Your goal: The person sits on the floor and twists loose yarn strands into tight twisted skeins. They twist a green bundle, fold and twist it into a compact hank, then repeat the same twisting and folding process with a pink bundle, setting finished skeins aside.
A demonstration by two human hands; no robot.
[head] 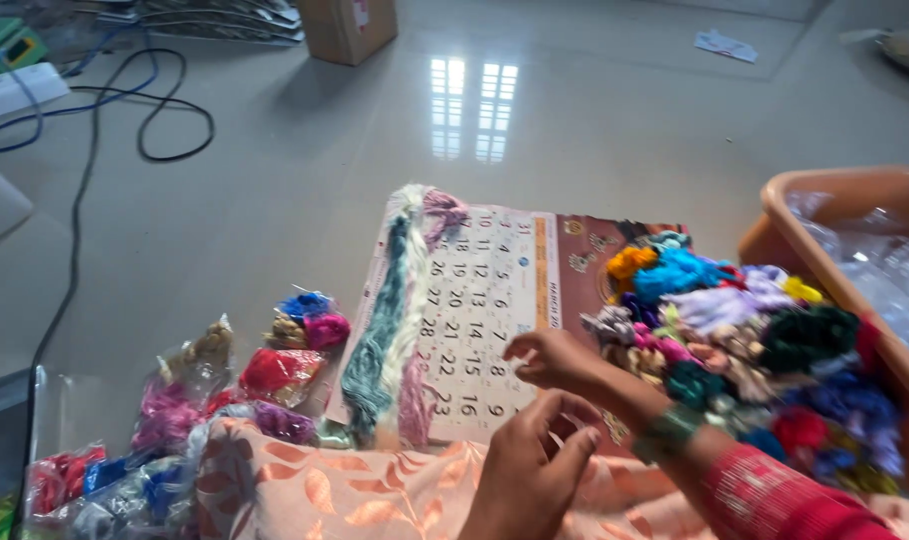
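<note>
My right hand (552, 358) reaches out from a red sleeve with green bangles and hovers over a calendar sheet (494, 300) lying on the floor. Its fingers are curled and pinched together. My left hand (529, 470) is just below it, over my peach patterned cloth (324, 490), thumb and fingers pinched too. Nothing shows between the fingers of either hand. A long bundle of green, white and pink thread skeins (394, 310) lies along the calendar's left side. To the right of my hands is a heap of many-coloured thread bunches (744, 340).
An orange plastic tub (774, 225) with clear plastic bags stands at the right. Small bags of coloured thread (274, 370) lie at the left on the glossy tiled floor. Black and blue cables (144, 110) and a cardboard box (346, 28) are farther back.
</note>
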